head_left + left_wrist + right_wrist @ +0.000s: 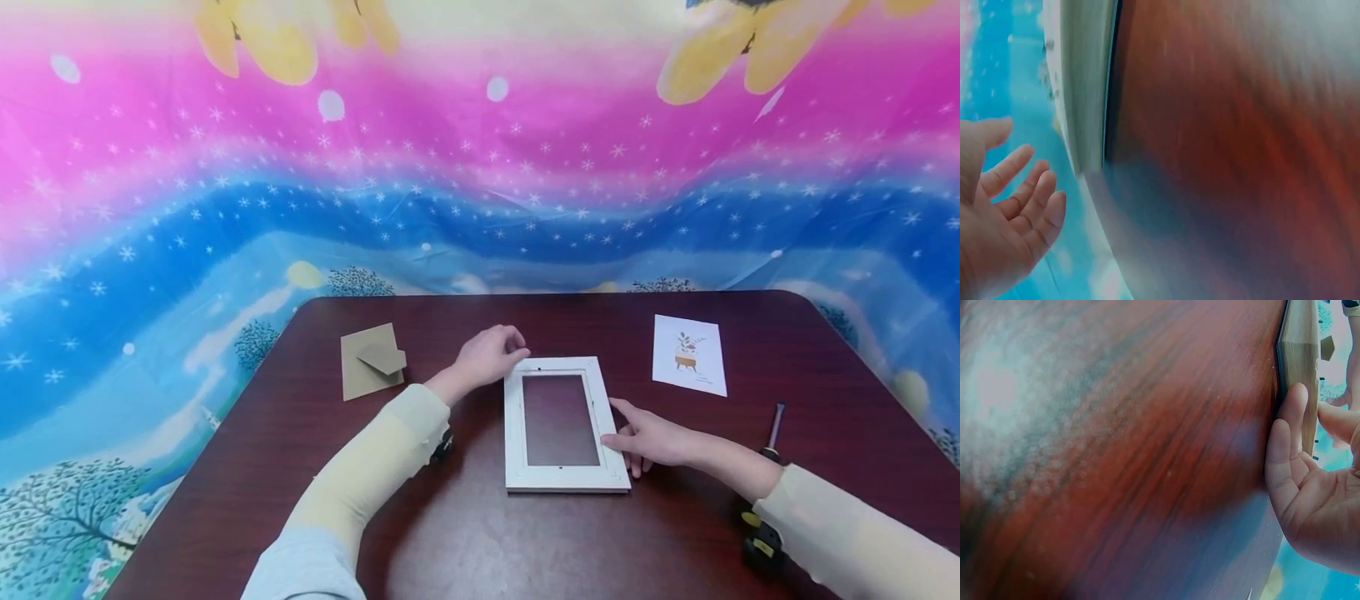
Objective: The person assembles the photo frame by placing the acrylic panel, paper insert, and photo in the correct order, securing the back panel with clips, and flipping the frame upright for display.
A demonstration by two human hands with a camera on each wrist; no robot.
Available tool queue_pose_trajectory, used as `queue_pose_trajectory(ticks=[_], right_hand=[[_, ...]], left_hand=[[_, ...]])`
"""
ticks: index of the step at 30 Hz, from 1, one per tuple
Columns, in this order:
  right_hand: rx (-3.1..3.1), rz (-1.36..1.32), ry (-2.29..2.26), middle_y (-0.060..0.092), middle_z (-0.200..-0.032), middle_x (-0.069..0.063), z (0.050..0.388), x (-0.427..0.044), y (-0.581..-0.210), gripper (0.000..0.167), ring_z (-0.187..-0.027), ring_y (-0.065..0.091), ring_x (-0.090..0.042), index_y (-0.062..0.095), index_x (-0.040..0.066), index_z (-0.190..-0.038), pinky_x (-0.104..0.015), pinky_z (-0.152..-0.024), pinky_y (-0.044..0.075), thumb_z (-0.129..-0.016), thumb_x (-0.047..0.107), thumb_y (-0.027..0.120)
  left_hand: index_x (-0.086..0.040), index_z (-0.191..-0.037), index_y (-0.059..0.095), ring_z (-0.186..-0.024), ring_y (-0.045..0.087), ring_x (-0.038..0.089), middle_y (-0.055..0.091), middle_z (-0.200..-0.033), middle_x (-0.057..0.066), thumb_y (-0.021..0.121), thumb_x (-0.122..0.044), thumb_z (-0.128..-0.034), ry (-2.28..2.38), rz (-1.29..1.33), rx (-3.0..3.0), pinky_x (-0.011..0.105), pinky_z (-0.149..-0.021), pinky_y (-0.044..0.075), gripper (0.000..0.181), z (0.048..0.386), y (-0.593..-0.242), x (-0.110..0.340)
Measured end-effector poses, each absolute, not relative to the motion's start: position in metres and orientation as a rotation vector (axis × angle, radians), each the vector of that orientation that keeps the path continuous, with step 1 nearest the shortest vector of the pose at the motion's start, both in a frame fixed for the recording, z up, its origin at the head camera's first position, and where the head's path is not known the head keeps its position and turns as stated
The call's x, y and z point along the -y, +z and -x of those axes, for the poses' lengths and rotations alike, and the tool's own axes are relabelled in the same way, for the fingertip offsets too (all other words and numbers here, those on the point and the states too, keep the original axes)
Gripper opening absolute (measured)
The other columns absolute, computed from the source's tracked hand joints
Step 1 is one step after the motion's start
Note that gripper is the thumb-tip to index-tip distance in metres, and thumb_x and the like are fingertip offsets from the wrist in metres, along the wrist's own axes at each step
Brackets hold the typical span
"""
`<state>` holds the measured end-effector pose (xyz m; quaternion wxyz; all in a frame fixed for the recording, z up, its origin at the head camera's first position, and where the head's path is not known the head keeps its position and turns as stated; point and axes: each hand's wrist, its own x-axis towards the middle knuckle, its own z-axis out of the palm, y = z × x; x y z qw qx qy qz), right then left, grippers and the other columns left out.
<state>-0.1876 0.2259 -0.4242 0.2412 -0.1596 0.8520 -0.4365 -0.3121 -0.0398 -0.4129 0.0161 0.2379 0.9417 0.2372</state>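
A white rectangular picture frame [566, 479] lies flat on the dark brown table, small fittings along its inner rim and the table's colour showing through its window. Beside its far left corner is my left hand [489, 354], fingers loosely bent. In the left wrist view that hand [1007, 219] holds nothing and stands apart from the frame's side [1085, 81]. My right hand [656, 437] holds the frame's right edge, thumb over its face. The right wrist view shows fingers [1280, 447] against the outer side [1297, 356].
A brown backing board [356, 383] with a raised flap lies far left. A white card [705, 333] printed with a potted plant lies far right. A grey-shafted screwdriver [777, 425] and a black-and-yellow part [763, 546] show around the right forearm; whether they join is hidden.
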Motion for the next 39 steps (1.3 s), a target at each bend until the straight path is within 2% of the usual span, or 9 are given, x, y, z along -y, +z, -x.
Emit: queue_pose_trajectory(ticks=[2, 9, 17, 25, 29, 34, 39], right_hand=[[-2.333, 0.434, -1.193, 0.059, -0.066, -0.006, 0.188, -0.227, -0.424, 0.079, -0.052, 0.059, -0.024, 0.006, -0.016, -0.145, -0.037, -0.051, 0.049, -0.098, 0.019, 0.059], [-2.322, 0.442, -1.200, 0.059, -0.066, -0.006, 0.188, -0.230, -0.425, 0.080, -0.052, 0.059, -0.024, 0.005, -0.017, -0.144, -0.036, -0.051, 0.048, -0.098, 0.021, 0.058], [-2.289, 0.446, -1.215, 0.060, -0.066, -0.007, 0.185, -0.227, -0.430, 0.079, -0.052, 0.060, -0.026, 0.006, -0.016, -0.145, -0.036, -0.050, 0.049, -0.098, 0.020, 0.058], [-2.300, 0.360, -1.235, 0.061, -0.067, -0.010, 0.193, -0.234, -0.424, 0.079, -0.055, 0.062, -0.027, 0.007, -0.014, -0.146, -0.039, -0.052, 0.051, -0.098, 0.022, 0.058], [-2.385, 0.348, -1.259, 0.063, -0.075, -0.013, 0.212, -0.250, -0.411, 0.069, -0.062, 0.063, -0.028, 0.013, -0.014, -0.146, -0.040, -0.056, 0.053, -0.100, 0.018, 0.054], [-2.609, 0.351, -1.207, 0.063, -0.096, -0.027, 0.239, -0.283, -0.395, 0.055, -0.078, 0.066, -0.030, 0.027, -0.020, -0.138, -0.038, -0.061, 0.055, -0.102, 0.015, 0.051], [-2.726, 0.236, -1.131, 0.054, -0.114, -0.041, 0.261, -0.319, -0.383, 0.055, -0.092, 0.065, -0.041, 0.030, -0.023, -0.134, -0.041, -0.068, 0.056, -0.103, 0.019, 0.047]], left_hand=[[-0.012, -0.108, 0.065, -0.084, 0.059, 0.016, 0.064, -0.093, 0.000, 0.060, -0.030, -0.0977, 0.799, -0.661, -2.879, 0.034, -0.076, 0.048, 0.022, 0.317, -0.411, 0.047], [-0.003, -0.118, 0.057, -0.067, 0.057, 0.018, 0.060, -0.080, 0.006, 0.058, -0.028, -0.0984, 1.022, -0.555, -2.476, 0.029, -0.056, 0.047, 0.032, 0.323, -0.424, 0.059], [-0.006, -0.121, 0.054, -0.082, 0.056, 0.023, 0.056, -0.092, 0.011, 0.061, -0.021, -0.0963, 1.071, -0.470, -2.263, 0.033, -0.065, 0.049, 0.030, 0.324, -0.433, 0.066], [-0.008, -0.120, 0.053, -0.082, 0.053, 0.023, 0.054, -0.094, 0.011, 0.061, -0.018, -0.0965, 1.105, -0.430, -2.228, 0.034, -0.067, 0.048, 0.027, 0.322, -0.437, 0.065], [-0.007, -0.121, 0.054, -0.083, 0.053, 0.023, 0.054, -0.095, 0.011, 0.061, -0.019, -0.0961, 1.107, -0.412, -2.239, 0.035, -0.069, 0.049, 0.028, 0.322, -0.436, 0.065], [-0.005, -0.120, 0.055, -0.083, 0.053, 0.022, 0.054, -0.095, 0.011, 0.061, -0.019, -0.0957, 1.102, -0.401, -2.244, 0.035, -0.070, 0.050, 0.029, 0.323, -0.434, 0.065], [-0.004, -0.121, 0.054, -0.082, 0.053, 0.022, 0.054, -0.093, 0.011, 0.061, -0.018, -0.0955, 1.104, -0.404, -2.236, 0.034, -0.069, 0.050, 0.030, 0.323, -0.433, 0.065]])
